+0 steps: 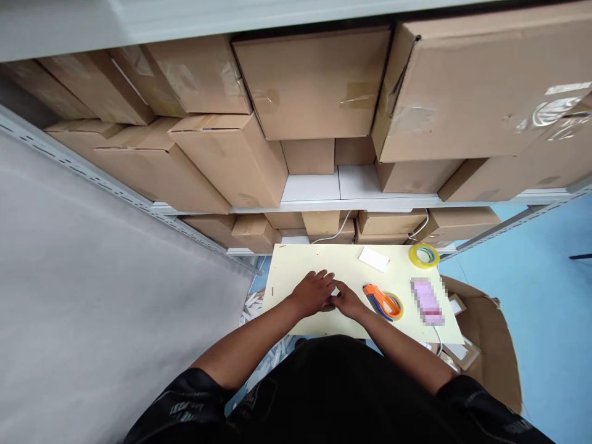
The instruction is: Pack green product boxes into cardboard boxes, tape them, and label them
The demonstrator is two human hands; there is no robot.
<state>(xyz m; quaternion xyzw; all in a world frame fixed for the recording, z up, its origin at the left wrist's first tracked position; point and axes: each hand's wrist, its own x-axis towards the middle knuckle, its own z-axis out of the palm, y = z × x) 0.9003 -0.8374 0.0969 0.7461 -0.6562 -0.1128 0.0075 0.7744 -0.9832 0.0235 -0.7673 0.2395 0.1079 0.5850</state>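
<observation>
My left hand (314,293) and my right hand (348,301) meet above the middle of a pale yellow tabletop (287,271). The left one has its palm turned down, its fingers bent towards the right one and its thumb below. With its fingertips pinched together, my right hand reaches in against the left fingers. A small whitish patch shows between them, too small and covered to name. Close to the right wrist lie an orange-handled tape dispenser or cutter (377,296) and a yellow tape roll (395,305).
A white flat box (374,259), a second yellow tape roll (424,255) and a blurred pink phone-like item (427,301) with a white cable rest on the table. Shelves (314,205) full of cardboard boxes (319,86) rise in front. An open carton (490,345) stands at right.
</observation>
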